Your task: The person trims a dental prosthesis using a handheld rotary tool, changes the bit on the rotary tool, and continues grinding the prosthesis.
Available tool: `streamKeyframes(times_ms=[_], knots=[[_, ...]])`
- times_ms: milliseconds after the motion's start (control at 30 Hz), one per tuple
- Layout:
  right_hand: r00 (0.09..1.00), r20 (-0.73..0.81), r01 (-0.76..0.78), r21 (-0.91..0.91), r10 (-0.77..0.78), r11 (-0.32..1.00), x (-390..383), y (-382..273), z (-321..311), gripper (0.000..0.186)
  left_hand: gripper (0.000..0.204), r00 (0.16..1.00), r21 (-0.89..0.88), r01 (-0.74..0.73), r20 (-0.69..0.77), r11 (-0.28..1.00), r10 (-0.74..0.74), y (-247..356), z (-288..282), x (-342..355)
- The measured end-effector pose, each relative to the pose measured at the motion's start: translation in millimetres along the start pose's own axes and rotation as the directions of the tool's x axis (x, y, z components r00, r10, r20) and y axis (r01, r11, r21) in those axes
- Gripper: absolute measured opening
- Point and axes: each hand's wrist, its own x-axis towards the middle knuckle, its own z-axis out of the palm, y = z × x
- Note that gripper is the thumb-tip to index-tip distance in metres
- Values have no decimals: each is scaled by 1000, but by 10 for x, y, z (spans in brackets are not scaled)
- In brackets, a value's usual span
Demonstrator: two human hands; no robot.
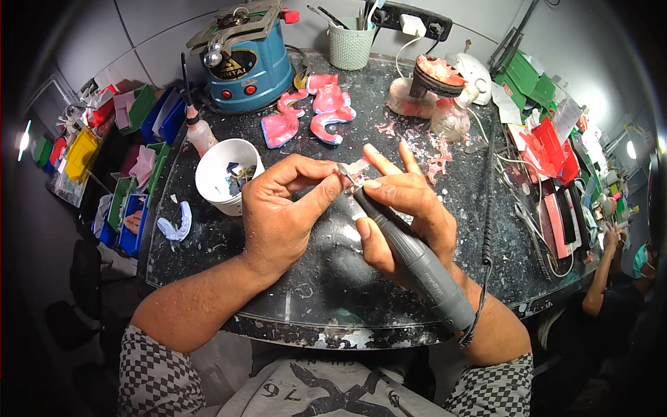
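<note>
Above the middle of the black worktable, my left hand [281,201] pinches a small pink and whitish dental piece [357,167] between thumb and fingertips. My right hand [427,212] grips a dark grey rotary handpiece [417,264], tilted with its tip up against the piece. Two right fingers stretch out past the piece; the others wrap round the tool. The handpiece's tip is partly hidden by my fingers. Beyond my hands lie several pink dental moulds with blue edges, such as the curved one [332,125]. Pink scraps [438,163] are scattered right of them.
Left of my hand stands a white tub [208,187], near a pale blue dental mould [175,222] and a dropper bottle [200,132]. A blue machine [271,73] and a tool cup [349,48] stand behind. The handpiece's coiled cord [488,201] runs along the right. Another person [618,299] sits far right.
</note>
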Motion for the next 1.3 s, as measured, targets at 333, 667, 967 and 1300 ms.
streamKeyframes(times_ms=[333, 667, 967, 1300], knots=[[1000, -22, 7, -22, -8, 1000, 8, -5, -2, 34, 9, 1000, -29, 1, -3, 1000, -1, 21, 15, 18], [1000, -26, 12, -21, -13, 1000, -14, 21, 8, 39, 8, 1000, 17, -26, 6, 1000, 26, 54, 33, 5], [999, 31, 25, -18, -25, 1000, -15, 6, -5, 37, 6, 1000, 31, -10, 14, 999, 9, 73, 25, -3], [1000, 0, 18, -25, -18, 1000, -6, -7, 9, 38, 5, 1000, 35, -11, 10, 999, 10, 64, 34, -9]])
